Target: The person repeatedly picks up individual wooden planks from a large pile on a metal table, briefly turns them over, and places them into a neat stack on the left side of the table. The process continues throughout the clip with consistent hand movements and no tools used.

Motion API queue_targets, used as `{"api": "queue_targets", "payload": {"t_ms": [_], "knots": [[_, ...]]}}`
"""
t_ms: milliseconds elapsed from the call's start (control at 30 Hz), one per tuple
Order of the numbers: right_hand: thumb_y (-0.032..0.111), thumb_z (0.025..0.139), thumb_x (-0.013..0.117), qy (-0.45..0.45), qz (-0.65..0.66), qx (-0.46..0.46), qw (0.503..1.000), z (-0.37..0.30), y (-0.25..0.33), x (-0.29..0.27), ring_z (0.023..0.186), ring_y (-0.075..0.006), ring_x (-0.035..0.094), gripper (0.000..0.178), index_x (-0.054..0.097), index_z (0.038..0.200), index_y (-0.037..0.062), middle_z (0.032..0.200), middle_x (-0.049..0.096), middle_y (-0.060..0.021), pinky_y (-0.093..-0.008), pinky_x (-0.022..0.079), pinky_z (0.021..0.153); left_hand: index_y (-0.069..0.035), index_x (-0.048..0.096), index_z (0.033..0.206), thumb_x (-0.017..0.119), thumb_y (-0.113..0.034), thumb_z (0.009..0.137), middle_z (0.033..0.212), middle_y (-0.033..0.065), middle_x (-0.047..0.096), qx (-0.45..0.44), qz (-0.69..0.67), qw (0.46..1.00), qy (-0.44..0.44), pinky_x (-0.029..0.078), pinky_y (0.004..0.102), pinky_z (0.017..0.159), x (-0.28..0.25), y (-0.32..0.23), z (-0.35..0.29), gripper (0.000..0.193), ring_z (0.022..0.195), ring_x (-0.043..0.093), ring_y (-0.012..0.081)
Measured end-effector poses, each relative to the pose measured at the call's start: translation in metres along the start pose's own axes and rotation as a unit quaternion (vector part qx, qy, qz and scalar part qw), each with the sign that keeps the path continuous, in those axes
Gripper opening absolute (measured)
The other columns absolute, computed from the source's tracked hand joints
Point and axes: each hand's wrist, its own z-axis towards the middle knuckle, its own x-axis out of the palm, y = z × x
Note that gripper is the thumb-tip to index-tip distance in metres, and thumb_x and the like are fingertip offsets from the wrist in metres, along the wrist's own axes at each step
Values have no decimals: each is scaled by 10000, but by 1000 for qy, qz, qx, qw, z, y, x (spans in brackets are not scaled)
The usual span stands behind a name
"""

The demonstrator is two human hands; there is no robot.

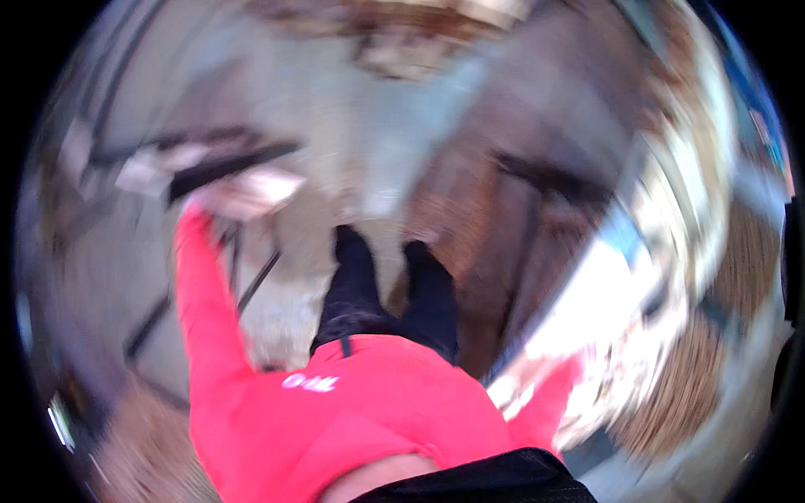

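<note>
Strong motion blur smears the whole view. My left arm in a bright red-pink sleeve (205, 293) reaches forward on the left. At its end my left hand (216, 199) is smeared beside a pale, flat-looking piece (267, 188) and a dark bar (235, 168). Whether the hand holds either one cannot be made out. My right sleeve (549, 402) goes out to the lower right, against a large, glaring white, sheet-like thing (587, 310). The right hand is lost in that glare, so its fingers and anything in them do not show.
Thin dark legs or bars (258, 281) stand below the left hand. A brown, blurred surface (478, 210) spans the middle right. Bundles of brown, straw-like strands (683, 390) are at the lower right. Reddish-brown clutter (411, 38) lies at the far edge of the grey floor (386, 126).
</note>
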Motion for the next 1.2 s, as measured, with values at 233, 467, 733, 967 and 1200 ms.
{"api": "queue_targets", "payload": {"t_ms": [233,467,733,967,1200], "knots": [[667,704,673,69,-14,298,952,-41,-84,-40,1380,-407,285,1018,309,1472,107,1481,316,-263,-449,231,1143,-43,574,1238,421,-306,933,893,91,653,-179,-225,896,339,491,319,644,56,-215,-246,431,750,600,190],[511,639,807,156,82,334,926,-31,-155,-64,1261,-423,454,1141,144,1506,180,1367,447,-275,-489,393,1031,-27,475,1187,488,-453,935,1156,99,523,54,18,717,695,522,412,731,183,-461,-593,495,966,575,246],[347,776,742,-126,597,272,745,-72,-289,-30,975,-169,588,769,420,1395,23,1137,600,-91,-282,490,794,52,516,1170,838,-297,710,972,211,658,90,199,791,572,537,406,615,236,-541,-701,661,800,649,296],[463,776,670,-34,508,287,811,-30,-140,-78,1097,-290,556,786,424,1389,38,1233,547,-196,-387,434,948,-42,504,1267,550,-514,913,1033,139,667,218,-89,717,656,497,384,873,267,-652,-704,591,991,632,292],[580,702,677,10,162,282,946,-30,-87,-78,1263,-395,438,883,399,1391,101,1405,420,-219,-487,343,1053,4,534,1264,681,-317,864,1116,154,639,161,-106,697,691,485,390,869,344,-661,-651,534,1016,602,259]]}}
